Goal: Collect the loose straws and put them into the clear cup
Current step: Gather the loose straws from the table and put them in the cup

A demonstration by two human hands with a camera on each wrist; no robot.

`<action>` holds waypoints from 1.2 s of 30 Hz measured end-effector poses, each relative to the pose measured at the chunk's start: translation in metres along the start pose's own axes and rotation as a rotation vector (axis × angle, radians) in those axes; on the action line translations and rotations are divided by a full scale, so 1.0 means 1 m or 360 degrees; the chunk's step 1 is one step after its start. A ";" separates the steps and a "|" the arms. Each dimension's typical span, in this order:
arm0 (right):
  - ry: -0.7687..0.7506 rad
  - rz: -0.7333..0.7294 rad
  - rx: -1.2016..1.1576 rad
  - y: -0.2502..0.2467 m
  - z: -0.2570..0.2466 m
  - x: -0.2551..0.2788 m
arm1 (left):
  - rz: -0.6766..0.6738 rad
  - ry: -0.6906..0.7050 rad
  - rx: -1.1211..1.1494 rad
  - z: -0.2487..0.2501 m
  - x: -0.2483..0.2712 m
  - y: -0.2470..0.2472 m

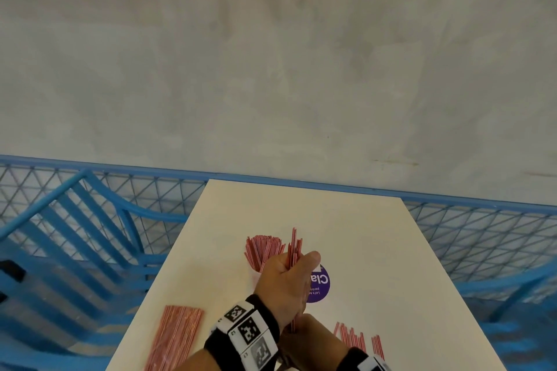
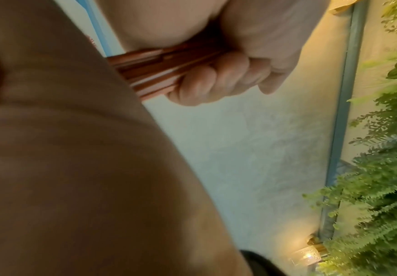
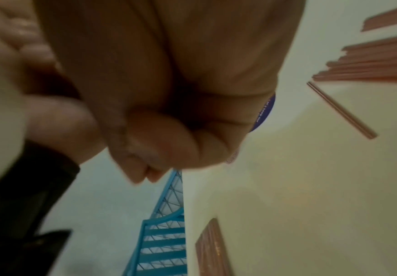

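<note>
Our left hand (image 1: 289,278) grips a bundle (image 1: 294,245); right hand (image 1: 313,337), grip unclear, squares its base before the cup (image 1: 262,253).

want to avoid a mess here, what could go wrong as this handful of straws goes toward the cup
1. The straws in the cup already fan out wide, so the new bundle may catch on them and spill.
2. The bundle's tips sit uneven in the left hand, so one may slip loose.
3. The right hand works close above the loose straws near the table edge and could knock some off.
</note>
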State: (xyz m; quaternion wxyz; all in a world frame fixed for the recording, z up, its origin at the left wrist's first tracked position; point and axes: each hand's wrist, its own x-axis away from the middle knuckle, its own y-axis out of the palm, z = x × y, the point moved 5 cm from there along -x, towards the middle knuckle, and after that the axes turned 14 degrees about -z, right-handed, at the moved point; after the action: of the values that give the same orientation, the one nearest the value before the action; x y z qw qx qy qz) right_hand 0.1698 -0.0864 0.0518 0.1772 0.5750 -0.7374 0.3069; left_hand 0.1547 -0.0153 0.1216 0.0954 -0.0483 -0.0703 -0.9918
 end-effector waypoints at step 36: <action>-0.0459 0.0244 0.0937 -0.030 -0.079 0.070 | -0.0265 0.0231 -0.0282 -0.016 -0.012 -0.020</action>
State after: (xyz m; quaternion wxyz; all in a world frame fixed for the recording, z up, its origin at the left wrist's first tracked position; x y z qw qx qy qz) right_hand 0.1717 -0.0910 0.1615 -0.1264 0.5819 -0.6757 0.4346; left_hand 0.1607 0.0044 0.1020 0.0129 0.0213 0.0208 -0.9995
